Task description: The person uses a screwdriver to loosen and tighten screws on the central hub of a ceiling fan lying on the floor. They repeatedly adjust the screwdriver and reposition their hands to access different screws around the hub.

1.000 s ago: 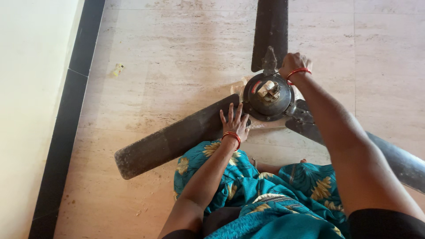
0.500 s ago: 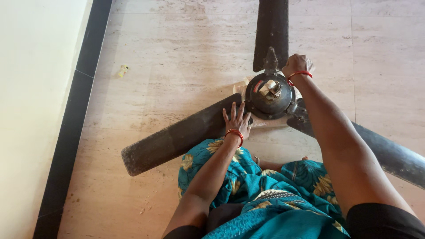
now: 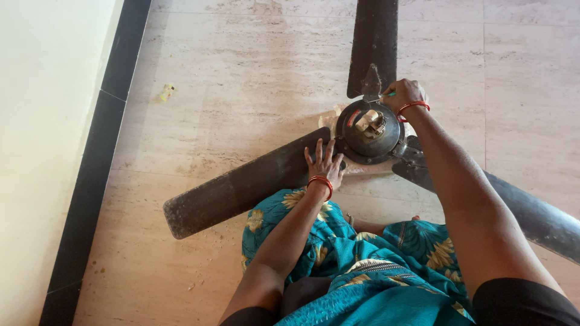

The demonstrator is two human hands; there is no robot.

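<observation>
Nearest to you, your lap is covered by teal cloth with a yellow leaf print (image 3: 362, 271), and both of your forearms reach forward over it toward a dark ceiling fan (image 3: 368, 136) lying on the pale stone floor (image 3: 241, 78).

Your left hand (image 3: 324, 163) lies flat, palm down, on the near-left blade (image 3: 241, 190) close to where it meets the hub; its fingers are spread apart and grip nothing. A red bangle (image 3: 320, 181) sits on that wrist.

Just beyond it is the round motor housing (image 3: 370, 130), its face turned up, with a pale metal fitting (image 3: 370, 121) at the centre. It rests on a light scrap of cloth or paper whose edge shows under it.

Your right hand (image 3: 406, 95) is at the far-right rim of the housing, with the fingers curled together around a thin tool with a green handle (image 3: 386, 94); its tip points at the bracket of the far blade. Red bangles circle this wrist too.

3 blades spread from the hub: 1 to your near left, 1 passing under your right arm (image 3: 531, 217), and 1 running straight away from you (image 3: 373, 42).

Farther left, a small yellowish scrap (image 3: 166, 92) lies on the floor, near the black skirting strip (image 3: 90, 181) along the cream wall (image 3: 42, 121).
</observation>
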